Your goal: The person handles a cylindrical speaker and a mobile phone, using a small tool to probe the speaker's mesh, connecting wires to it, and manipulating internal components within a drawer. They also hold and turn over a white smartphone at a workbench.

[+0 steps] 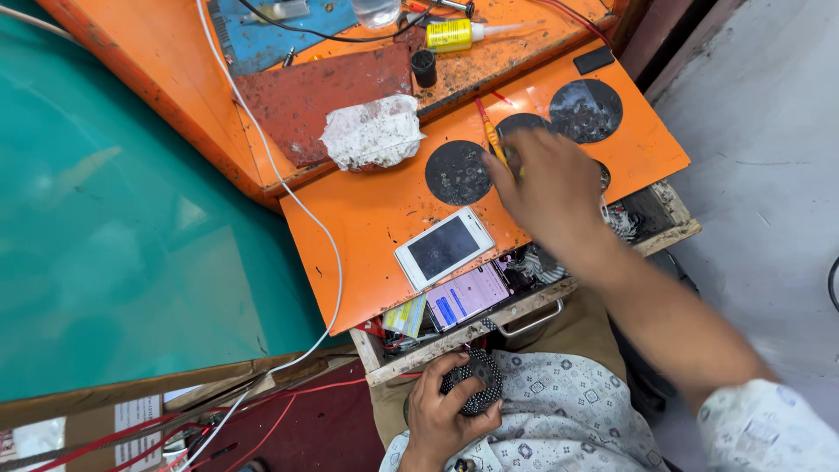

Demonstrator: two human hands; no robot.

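Gripping screwdriver (491,133), right hand (549,185) over scratched orange bench (367,210); left hand (446,411) clasping dotted black object (476,378); grey floor (760,157).

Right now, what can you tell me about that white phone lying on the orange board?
The white phone is a small slab with a white frame and a dark, unlit screen, facing up. It lies flat and slantwise near the front edge of the orange board, above an open drawer. Nothing touches it; the right hand reaches past it toward a yellow-handled tool.
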